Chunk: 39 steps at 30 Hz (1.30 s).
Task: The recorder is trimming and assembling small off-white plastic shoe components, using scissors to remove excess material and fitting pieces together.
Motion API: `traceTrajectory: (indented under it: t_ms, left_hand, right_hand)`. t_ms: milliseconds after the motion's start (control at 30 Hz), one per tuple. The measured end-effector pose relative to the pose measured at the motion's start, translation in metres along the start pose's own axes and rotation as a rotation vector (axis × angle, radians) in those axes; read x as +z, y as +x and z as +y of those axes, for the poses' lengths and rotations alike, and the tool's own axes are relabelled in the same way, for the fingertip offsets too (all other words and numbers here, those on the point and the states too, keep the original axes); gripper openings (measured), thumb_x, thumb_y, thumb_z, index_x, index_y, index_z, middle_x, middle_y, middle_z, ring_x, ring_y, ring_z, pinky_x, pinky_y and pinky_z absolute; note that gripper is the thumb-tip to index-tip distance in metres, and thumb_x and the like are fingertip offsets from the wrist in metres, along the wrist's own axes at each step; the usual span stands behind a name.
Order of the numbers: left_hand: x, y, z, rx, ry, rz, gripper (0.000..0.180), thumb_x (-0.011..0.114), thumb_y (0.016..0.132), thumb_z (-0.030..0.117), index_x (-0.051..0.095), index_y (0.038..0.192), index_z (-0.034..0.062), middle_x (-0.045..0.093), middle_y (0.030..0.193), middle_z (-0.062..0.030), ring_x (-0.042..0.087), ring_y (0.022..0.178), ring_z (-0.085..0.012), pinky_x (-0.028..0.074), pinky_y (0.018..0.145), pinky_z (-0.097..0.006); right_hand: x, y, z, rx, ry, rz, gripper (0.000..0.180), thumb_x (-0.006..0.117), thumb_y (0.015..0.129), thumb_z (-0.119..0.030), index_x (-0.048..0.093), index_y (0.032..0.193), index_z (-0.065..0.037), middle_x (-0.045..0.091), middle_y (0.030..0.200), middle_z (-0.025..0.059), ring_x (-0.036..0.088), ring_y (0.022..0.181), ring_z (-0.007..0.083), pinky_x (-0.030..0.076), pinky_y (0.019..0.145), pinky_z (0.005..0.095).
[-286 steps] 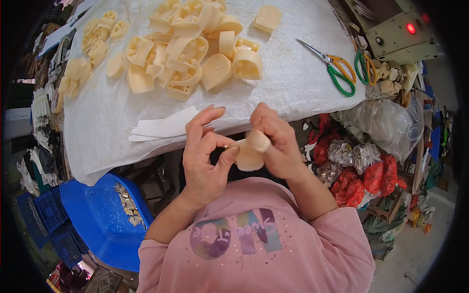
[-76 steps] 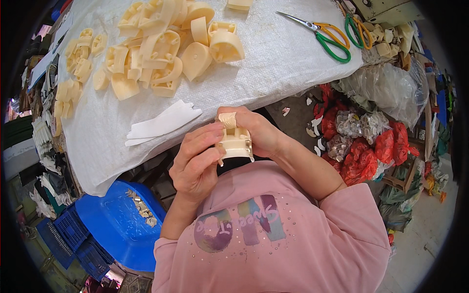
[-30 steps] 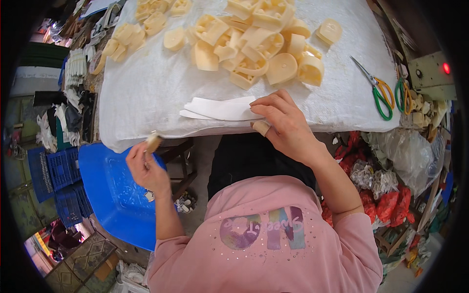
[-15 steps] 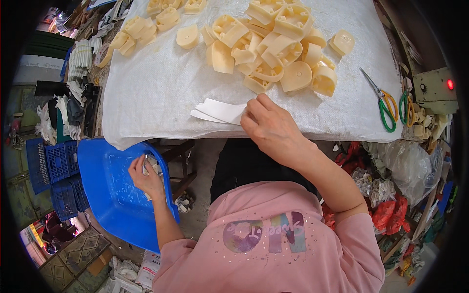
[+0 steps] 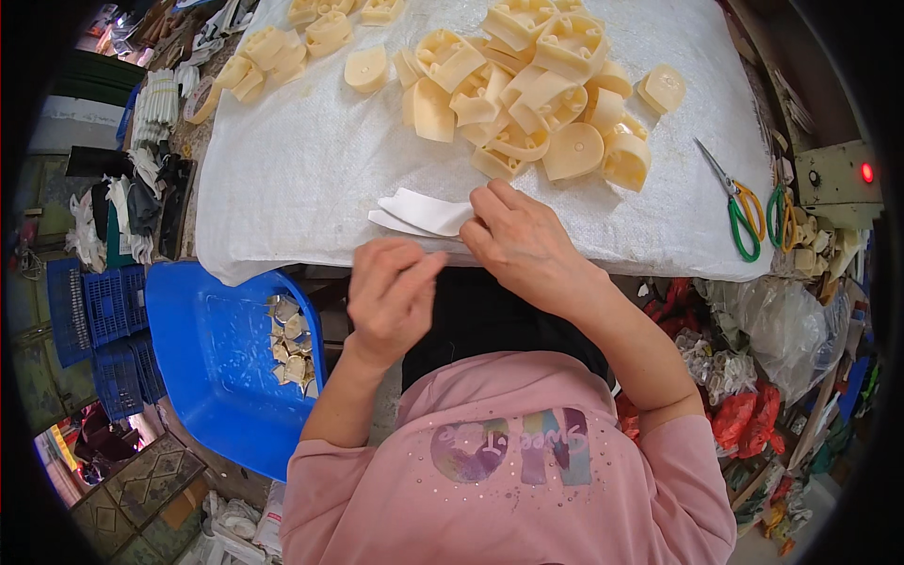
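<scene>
At the table's near edge my right hand [image 5: 527, 247] pinches the right end of some white curved strips [image 5: 426, 211], which overlap and lie flat on the white woven cover [image 5: 311, 169]. They look like paper or thin sheet. Just below and left of them is my left hand [image 5: 391, 299], raised in front of the edge. Motion blurs its bent fingers, so whether it holds anything is unclear. Beyond the strips rises a heap of cream-yellow moulded plastic pieces [image 5: 573, 151], rounded and hollow.
On the left, a blue plastic tub [image 5: 221, 367] holds small beige and metallic-looking pieces [image 5: 292, 341]. Green- and orange-handled scissors [image 5: 744, 221] lie at the table's right. More cream pieces [image 5: 268, 52] sit far left. Clear bags [image 5: 782, 325] and red bags [image 5: 749, 414] crowd the right side.
My left hand has come up out of the blue tub and moved right, beside the white strips. The small pieces in the tub now show. My right hand keeps its pinch.
</scene>
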<state>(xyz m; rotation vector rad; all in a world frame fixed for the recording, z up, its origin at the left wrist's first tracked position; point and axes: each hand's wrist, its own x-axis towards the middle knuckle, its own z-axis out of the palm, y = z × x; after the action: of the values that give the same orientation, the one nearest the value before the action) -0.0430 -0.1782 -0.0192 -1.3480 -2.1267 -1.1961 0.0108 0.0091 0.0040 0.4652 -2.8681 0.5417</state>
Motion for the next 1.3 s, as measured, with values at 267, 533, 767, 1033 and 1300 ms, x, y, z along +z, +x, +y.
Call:
traceTrajectory:
  t_ms: [267,533,767,1033,1300]
  left_hand:
    - [0.034,-0.005,-0.004,0.036,0.303,-0.053,0.020,0.070,0.067,0.006,0.067,0.087,0.0070,0.057,0.089,0.0001,0.052,0.083,-0.0210,0.038,0.072,-0.034]
    - [0.033,0.011,0.008,-0.040,0.271,-0.139,0.022,0.073,0.065,0.001,0.067,0.084,0.0093,0.060,0.089,-0.0029,0.055,0.076,-0.0234,0.041,0.065,-0.034]
    - [0.023,0.039,0.043,-0.256,-0.129,-0.205,0.023,0.060,0.085,0.010,0.065,0.107,0.0076,0.060,0.088,-0.0083,0.051,0.052,-0.0139,0.041,0.046,-0.026]
    - [0.051,0.044,0.053,-0.927,-1.303,-0.098,0.047,0.036,0.100,0.030,0.042,0.128,-0.0065,0.059,0.089,-0.0118,0.054,0.063,-0.0155,0.041,0.051,-0.024]
    - [0.088,0.075,0.051,-0.802,-1.556,-0.163,0.047,0.031,0.100,0.026,0.033,0.137,-0.0036,0.036,0.141,-0.0204,0.035,0.133,-0.0301,0.027,0.112,-0.045]
  right_hand:
    - [0.012,-0.008,0.021,0.147,0.355,0.171,0.019,0.058,0.069,0.005,0.053,0.086,0.001,0.050,0.087,0.0150,0.053,0.085,0.0336,0.046,0.072,0.0384]
    - [-0.040,-0.037,0.032,0.231,0.279,0.783,0.024,0.060,0.075,0.008,0.052,0.094,-0.002,0.056,0.107,0.0155,0.057,0.080,0.0273,0.048,0.070,0.0341]
    - [-0.050,-0.070,0.013,0.091,0.045,0.774,0.022,0.066,0.065,0.001,0.052,0.081,-0.004,0.056,0.102,0.0151,0.056,0.078,0.0252,0.047,0.061,0.0339]
    - [-0.049,-0.093,0.021,0.108,0.059,0.500,0.041,0.069,0.065,-0.015,0.059,0.104,-0.007,0.055,0.118,0.0115,0.053,0.106,0.0304,0.043,0.087,0.0420]
    - [-0.034,-0.095,0.092,0.114,-0.160,0.483,0.028,0.059,0.069,0.004,0.058,0.096,-0.003,0.051,0.132,0.0091,0.048,0.119,0.0327,0.043,0.094,0.0406]
